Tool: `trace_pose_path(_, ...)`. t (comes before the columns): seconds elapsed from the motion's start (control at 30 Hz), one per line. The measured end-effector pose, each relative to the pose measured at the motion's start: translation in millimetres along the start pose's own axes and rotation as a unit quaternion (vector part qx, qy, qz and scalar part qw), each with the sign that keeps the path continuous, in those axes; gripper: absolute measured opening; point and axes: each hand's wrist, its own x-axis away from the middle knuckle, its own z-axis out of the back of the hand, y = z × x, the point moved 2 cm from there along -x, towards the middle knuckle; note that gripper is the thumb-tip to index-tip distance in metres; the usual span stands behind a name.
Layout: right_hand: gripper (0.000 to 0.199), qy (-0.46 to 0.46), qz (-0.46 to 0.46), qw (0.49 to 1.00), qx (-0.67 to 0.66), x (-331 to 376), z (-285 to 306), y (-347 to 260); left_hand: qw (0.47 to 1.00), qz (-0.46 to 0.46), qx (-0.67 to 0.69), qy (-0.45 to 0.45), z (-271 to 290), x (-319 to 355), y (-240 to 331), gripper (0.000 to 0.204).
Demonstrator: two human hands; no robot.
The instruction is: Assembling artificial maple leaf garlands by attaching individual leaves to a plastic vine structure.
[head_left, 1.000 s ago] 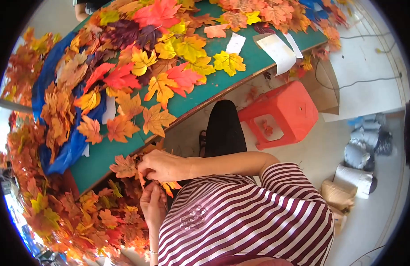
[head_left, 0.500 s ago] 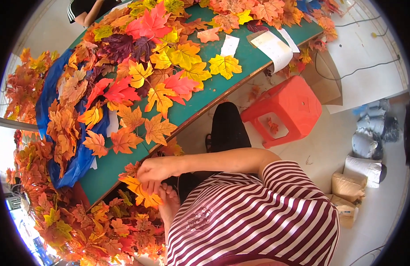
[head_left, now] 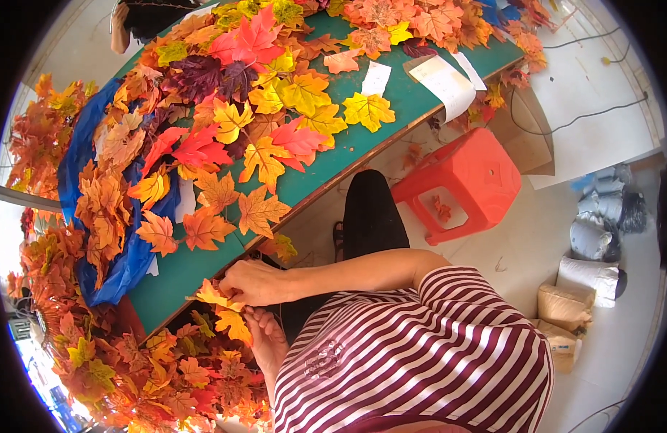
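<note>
Both of my hands are together at the near corner of the green table (head_left: 196,270). My right hand (head_left: 255,283) pinches an orange-yellow artificial maple leaf (head_left: 212,294) from above. Just below it, my left hand (head_left: 268,338) has its fingers curled, gripping at the lower part of the yellow-orange leaves (head_left: 234,326). Whether these are one leaf or two on a stem is hard to tell, since my fingers cover where they meet. Nearest on the tabletop lie loose orange maple leaves (head_left: 206,229).
Leaves in red, yellow, orange and purple cover much of the table, partly on blue plastic (head_left: 124,267). A large leaf heap (head_left: 160,375) lies below the near corner. Beyond the table edge stands a red stool (head_left: 478,177). Wrapped packages (head_left: 568,307) line the right. Another person (head_left: 149,18) is at far left.
The leaf in my hands has turned, now showing two yellow-orange parts. My left hand has shifted slightly down and away from the right. The other person at far left has moved.
</note>
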Motion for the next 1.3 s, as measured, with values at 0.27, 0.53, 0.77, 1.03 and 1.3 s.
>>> trace_pose_path(0.27, 0.019, 0.065, 0.093, 0.923, 0.368, -1.7, -35.2, -1.0, 0.969, -0.114, -0.194, 0.103, 14.7, -4.4, -12.3, 0.031)
trace_pose_path(0.53, 0.018, 0.015, 0.074, 0.904, 0.421, -15.4, -51.0, -7.3, 0.946, -0.154, -0.257, 0.127, 12.5, -5.5, -3.7, 0.029)
trace_pose_path(0.77, 0.039, -0.098, 0.052, 0.994, 0.025, 3.3, 13.3, -33.7, 0.958, -0.076, -0.248, 0.124, -22.7, -3.8, 15.0, 0.015)
trace_pose_path(1.03, 0.019, 0.184, 0.087, 0.968, 0.149, 23.2, 107.6, -51.8, 0.986, -0.096, -0.109, 0.079, -52.0, 9.0, 47.2, 0.011)
trace_pose_path(1.3, 0.031, 0.257, 0.117, 0.926, 0.252, 16.8, 130.7, -37.3, 0.990, -0.082, -0.037, 0.111, -48.9, -0.4, 57.3, 0.009)
